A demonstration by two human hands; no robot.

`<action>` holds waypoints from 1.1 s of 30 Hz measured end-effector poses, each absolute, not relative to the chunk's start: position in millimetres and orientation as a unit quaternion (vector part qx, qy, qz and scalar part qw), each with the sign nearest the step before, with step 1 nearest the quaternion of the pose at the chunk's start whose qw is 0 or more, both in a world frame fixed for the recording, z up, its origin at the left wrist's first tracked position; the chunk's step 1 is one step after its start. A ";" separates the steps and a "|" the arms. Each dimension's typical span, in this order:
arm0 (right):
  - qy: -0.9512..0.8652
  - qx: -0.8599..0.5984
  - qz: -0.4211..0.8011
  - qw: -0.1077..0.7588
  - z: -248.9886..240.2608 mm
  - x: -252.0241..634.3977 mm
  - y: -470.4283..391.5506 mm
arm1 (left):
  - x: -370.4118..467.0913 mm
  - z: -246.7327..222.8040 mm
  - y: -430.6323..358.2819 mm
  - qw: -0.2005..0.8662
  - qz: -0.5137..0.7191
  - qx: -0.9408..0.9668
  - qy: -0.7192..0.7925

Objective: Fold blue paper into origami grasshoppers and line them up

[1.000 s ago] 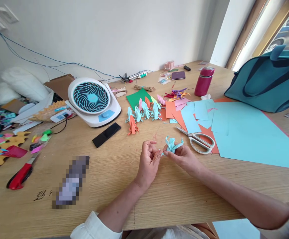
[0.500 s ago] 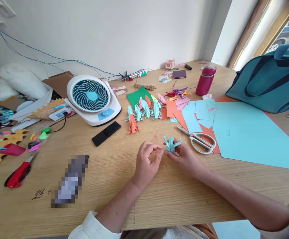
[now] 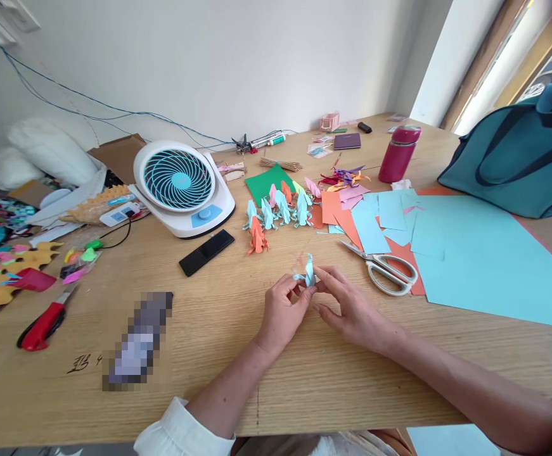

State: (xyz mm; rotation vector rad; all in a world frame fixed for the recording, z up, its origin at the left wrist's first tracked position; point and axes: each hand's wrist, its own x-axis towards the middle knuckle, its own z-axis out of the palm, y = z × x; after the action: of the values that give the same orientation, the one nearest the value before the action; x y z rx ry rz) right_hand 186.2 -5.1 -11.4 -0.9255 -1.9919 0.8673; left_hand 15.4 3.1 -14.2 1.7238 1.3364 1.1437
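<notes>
L hand [image 3: 281, 311] pinches light-blue folded-paper figure [image 3: 310, 273]; R hand [image 3: 354, 311] grip wide beside it. White-handled metal scissors [image 3: 369, 257] nr R hand, overlapping orange paper sheet [image 3: 403, 251].

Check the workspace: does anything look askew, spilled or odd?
Nothing looks spilled. Left of the left hand lies a pixelated object, too obscured to identify; black handwriting marks the wooden tabletop beside it. Light-blue slips and orange slips overlap askew; white-handled scissors lie partly on orange paper.
</notes>
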 end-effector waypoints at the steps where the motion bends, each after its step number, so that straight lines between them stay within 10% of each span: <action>1: -0.778 -0.365 0.333 0.388 -12.4 186.7 -4.5 | 14.0 -15.4 5.1 0.360 0.438 0.645 0.513; 13: -0.688 -0.466 0.403 0.384 -8.1 192.1 8.4 | 5.2 -22.9 11.5 0.461 0.425 0.599 0.498; 33: -0.760 -0.515 0.193 0.346 -27.7 213.2 26.3 | -15.2 -22.4 23.3 0.251 0.368 0.681 0.582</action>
State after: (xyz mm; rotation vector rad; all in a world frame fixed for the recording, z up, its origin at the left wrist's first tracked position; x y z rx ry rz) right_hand 213.2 26.3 -27.7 -1.3356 -1.9739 0.5018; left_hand -15.2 23.3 -22.4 1.8529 1.5833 1.0019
